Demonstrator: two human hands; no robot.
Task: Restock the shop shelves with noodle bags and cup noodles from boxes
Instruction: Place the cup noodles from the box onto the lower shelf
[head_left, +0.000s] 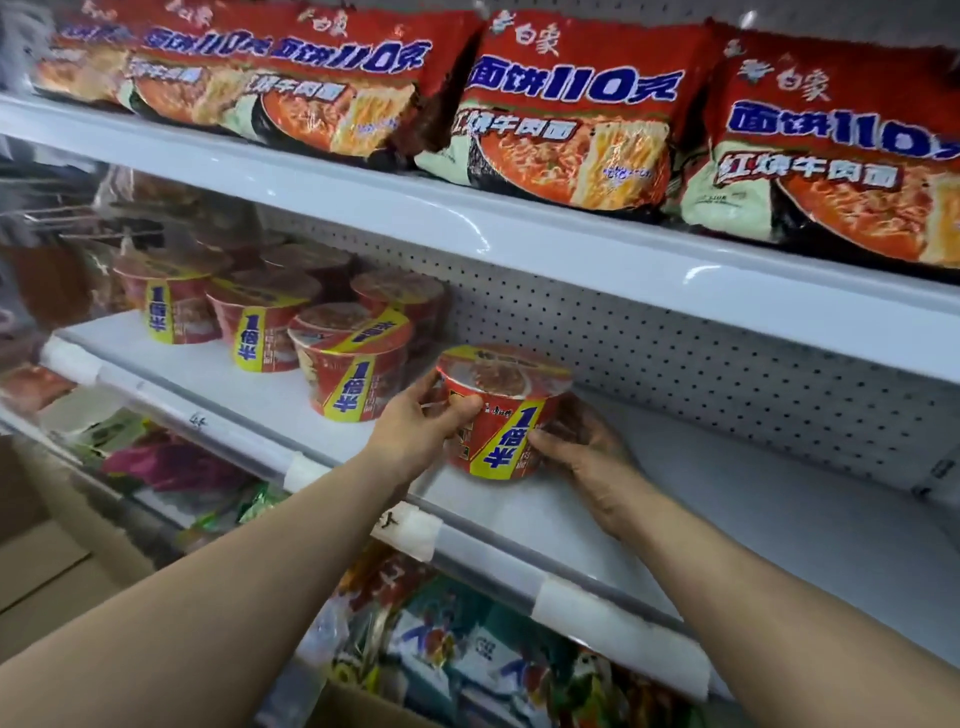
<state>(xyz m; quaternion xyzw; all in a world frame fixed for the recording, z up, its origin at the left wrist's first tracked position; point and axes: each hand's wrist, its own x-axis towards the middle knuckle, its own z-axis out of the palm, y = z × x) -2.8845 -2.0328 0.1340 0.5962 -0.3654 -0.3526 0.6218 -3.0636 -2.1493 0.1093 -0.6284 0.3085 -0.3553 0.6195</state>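
Red cup noodle was gripped between curled fingers of the left hand and right hand, at the middle shelf. Left of the fingers, several cups were already shelved; rightward, restocking seemed unfinished.

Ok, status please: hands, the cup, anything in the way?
One noodle cup gripped by left hand and right hand. Cup upright at middle shelf, right of the other cups. Nothing blocking.
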